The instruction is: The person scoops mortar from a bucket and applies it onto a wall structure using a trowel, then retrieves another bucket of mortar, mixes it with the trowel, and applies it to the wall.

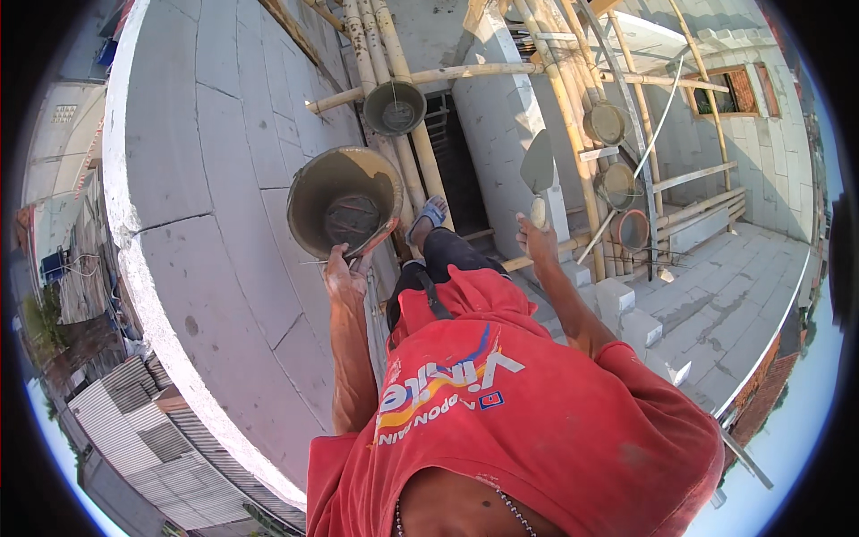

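My left hand is closed on the lower rim of a dark bucket, which has wet grey mortar in its bottom. A pointing trowel stands blade-up in my right hand, its pale handle gripped by my fingers. Between my hands, my sandalled foot rests on or beside bamboo poles; which, I cannot tell. Above the bucket in my hand, a smaller bucket sits among the poles.
Grey block walls flank a dark opening. Bamboo scaffolding on the right has several buckets on it and a block surface beside it. Beyond the white wall edge, corrugated roofs lie below.
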Demonstrator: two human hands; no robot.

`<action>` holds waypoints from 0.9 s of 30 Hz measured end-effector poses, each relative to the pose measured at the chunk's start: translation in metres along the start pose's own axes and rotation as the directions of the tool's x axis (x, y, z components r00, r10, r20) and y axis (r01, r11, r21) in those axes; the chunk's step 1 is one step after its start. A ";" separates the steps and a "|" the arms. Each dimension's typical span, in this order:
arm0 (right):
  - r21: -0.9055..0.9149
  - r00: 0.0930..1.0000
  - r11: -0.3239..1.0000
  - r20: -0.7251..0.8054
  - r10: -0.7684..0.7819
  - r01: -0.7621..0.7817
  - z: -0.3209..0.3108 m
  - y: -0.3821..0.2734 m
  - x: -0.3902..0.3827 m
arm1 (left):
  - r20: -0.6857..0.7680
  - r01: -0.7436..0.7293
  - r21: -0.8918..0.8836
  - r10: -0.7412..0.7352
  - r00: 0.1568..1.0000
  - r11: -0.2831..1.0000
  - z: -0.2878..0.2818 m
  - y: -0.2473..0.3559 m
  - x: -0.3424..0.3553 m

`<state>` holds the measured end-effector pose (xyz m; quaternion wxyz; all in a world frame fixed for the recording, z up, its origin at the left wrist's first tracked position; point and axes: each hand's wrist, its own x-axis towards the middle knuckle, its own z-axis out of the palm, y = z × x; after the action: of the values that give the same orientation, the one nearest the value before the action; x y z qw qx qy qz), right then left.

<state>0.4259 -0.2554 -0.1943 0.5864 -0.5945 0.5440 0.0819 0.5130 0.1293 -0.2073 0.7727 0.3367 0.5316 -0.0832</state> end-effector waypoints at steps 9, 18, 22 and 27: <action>0.051 0.959 0.958 0.049 0.281 -0.283 0.011 0.008 -0.003 | 0.000 0.008 -0.018 -0.008 1.000 1.000 0.104 0.028 0.148; 0.020 0.919 0.924 -0.098 0.381 -0.381 0.031 0.036 -0.016 | -0.030 0.168 0.031 -0.167 0.986 0.985 0.232 -0.018 0.368; 0.153 0.858 0.881 -0.202 0.472 -0.448 0.063 0.066 -0.027 | -0.032 0.244 0.026 -0.243 0.969 0.969 0.252 -0.050 0.468; 0.128 0.781 0.820 -0.254 0.571 -0.558 0.110 0.074 -0.017 | 0.030 0.392 0.018 -0.393 0.919 0.920 0.270 -0.107 0.547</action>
<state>0.4233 -0.1389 -0.2598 0.4653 -0.3964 0.7759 0.1558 0.8977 0.0095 -0.6769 0.7471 0.2264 0.5750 -0.2450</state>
